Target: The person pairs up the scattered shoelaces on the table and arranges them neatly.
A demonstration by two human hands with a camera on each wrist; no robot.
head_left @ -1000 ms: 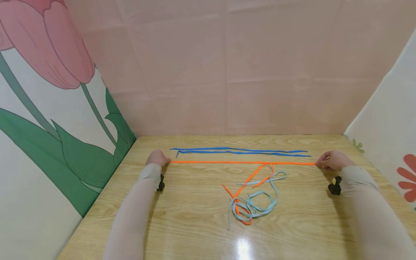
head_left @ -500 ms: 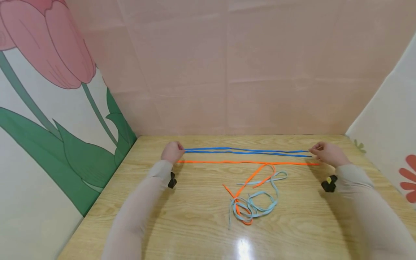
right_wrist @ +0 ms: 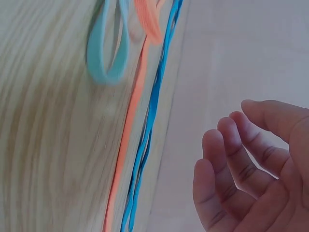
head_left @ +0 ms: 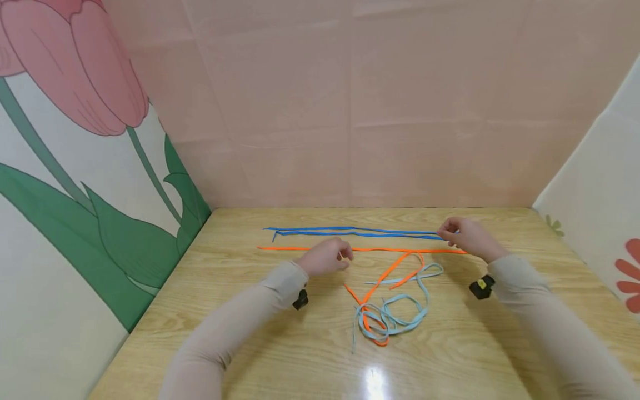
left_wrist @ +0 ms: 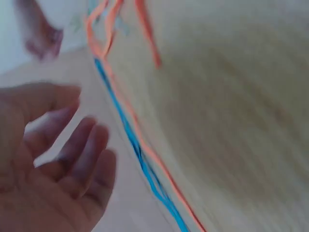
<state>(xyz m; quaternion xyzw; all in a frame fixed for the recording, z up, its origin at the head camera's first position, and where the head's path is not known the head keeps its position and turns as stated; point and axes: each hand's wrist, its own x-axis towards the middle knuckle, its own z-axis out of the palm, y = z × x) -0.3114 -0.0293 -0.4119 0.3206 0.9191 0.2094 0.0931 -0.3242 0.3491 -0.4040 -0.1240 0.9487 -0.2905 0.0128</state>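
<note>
Two blue shoelaces [head_left: 325, 234] lie side by side across the far part of the table in the head view. In front of them a straight orange shoelace [head_left: 290, 248] runs parallel. My left hand [head_left: 325, 256] hovers over the middle of that orange lace, fingers loosely bent and nothing in them, as the left wrist view confirms. Over the right ends of the blue and orange laces hangs my right hand [head_left: 467, 238], covering them from the head camera. Its relaxed fingers [right_wrist: 215, 164] hold nothing. Nearer me, a second orange shoelace [head_left: 384, 273] tangles with light blue shoelaces [head_left: 412, 323].
The wooden table [head_left: 280, 355] meets a pink cloth backdrop [head_left: 350, 139] behind the laces. A panel with a printed tulip [head_left: 107, 72] stands on the left, and a pale panel [head_left: 600, 166] bounds the right side.
Both hands let go of the straight orange lace's ends and moved to the ends of the blue laces. Since then the left hand has come right and nearer, the right hand leftward.
</note>
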